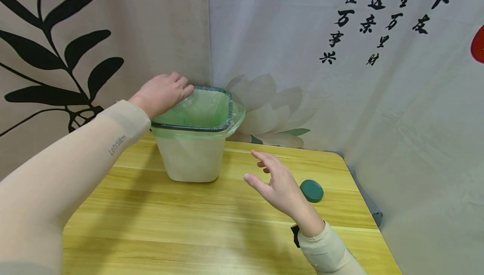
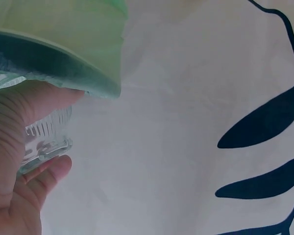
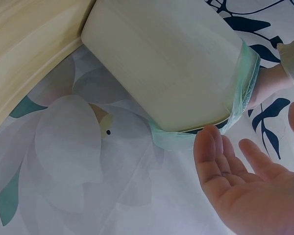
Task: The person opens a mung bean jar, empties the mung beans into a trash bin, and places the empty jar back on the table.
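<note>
At the rim of a white trash bin (image 1: pixel 190 159), my left hand (image 1: pixel 162 94) grips a clear, ridged, see-through container (image 2: pixel 49 132) between thumb and fingers. That container shows only in the left wrist view; the head view hides it behind the hand. A green bag (image 1: pixel 236 119) lines the bin and folds over its dark rim. My right hand (image 1: pixel 277 184) hovers above the table in front of the bin, fingers spread loosely and holding nothing. Close to its wrist lies a round dark green lid (image 1: pixel 311 191).
The bin stands on a yellow wood-grain table (image 1: pixel 181 233) near its back edge. Behind hang pale cloths, one with a dark leaf print (image 1: pixel 39 52), the other with a lotus print (image 1: pixel 272 111) and black characters.
</note>
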A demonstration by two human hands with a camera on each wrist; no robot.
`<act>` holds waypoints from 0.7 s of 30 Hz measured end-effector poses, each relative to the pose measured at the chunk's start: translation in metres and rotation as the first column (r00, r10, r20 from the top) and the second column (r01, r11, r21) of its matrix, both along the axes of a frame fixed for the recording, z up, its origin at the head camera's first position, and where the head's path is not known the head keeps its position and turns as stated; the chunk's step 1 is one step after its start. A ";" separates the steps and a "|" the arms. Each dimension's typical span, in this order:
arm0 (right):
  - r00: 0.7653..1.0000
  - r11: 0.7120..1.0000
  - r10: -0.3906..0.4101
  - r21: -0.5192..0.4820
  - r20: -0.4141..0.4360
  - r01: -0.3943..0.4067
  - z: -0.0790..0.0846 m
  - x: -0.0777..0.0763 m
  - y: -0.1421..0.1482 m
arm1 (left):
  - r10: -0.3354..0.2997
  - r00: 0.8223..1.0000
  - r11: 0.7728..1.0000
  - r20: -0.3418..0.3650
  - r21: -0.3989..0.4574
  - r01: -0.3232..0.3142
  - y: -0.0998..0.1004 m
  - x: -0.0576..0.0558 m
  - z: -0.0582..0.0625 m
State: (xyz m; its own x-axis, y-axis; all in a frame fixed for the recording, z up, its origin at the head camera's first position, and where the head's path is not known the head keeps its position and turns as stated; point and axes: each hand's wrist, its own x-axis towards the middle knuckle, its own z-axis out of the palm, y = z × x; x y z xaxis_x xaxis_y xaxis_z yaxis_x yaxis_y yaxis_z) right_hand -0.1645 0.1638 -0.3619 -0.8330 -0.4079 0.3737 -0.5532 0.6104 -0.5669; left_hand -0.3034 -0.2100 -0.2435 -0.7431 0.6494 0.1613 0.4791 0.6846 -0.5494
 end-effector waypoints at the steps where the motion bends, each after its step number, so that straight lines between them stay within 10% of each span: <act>1: 1.000 1.000 -0.001 -0.001 0.000 0.001 0.000 0.000 0.000 | 0.002 1.000 1.000 -0.002 -0.017 -0.002 0.000 0.000 0.000; 21: 1.000 1.000 0.001 0.003 0.016 -0.001 -0.003 0.001 0.000 | -0.106 0.983 0.946 -0.151 -0.320 0.052 -0.001 -0.004 -0.008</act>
